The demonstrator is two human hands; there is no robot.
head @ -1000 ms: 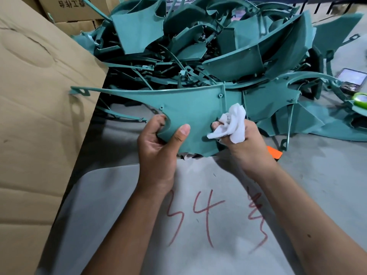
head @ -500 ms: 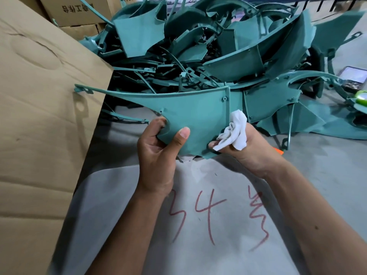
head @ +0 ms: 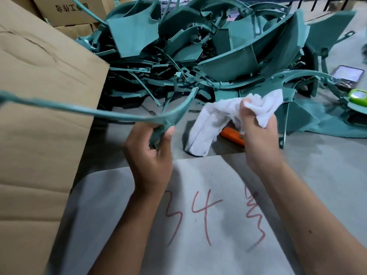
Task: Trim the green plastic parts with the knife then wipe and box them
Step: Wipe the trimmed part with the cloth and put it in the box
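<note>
Swinging the green part (head: 83, 111) out to the left now: half a second ago it stood broad-face to the camera with the cloth pressed to its lower right corner, and here it has turned edge-on, its long thin arm reaching over the cardboard box (head: 45, 108). The left hand (head: 151, 155) grips it at the thick end, fingers and thumb curled round the plastic. The right hand (head: 258, 135) has come off the part and is clenched on the white cloth (head: 218, 118), which now hangs loose, its tail dropping to the floor (head: 325, 175).

That reads as wiping done on this piece and boxing under way, though the part is not yet in the box.

The count: one part in hand, one cloth, one orange knife (head: 231, 135) lying on the floor just behind the right hand, partly hidden by the cloth. The heap of green parts (head: 218, 46) behind is too tangled to number; many, certainly. One big box along the left edge, at least two smaller cartons (head: 77, 10) at the top left corner. One grey sheet (head: 208, 225) marked in red under the forearms, and one phone (head: 348, 75) at the right edge.
</note>
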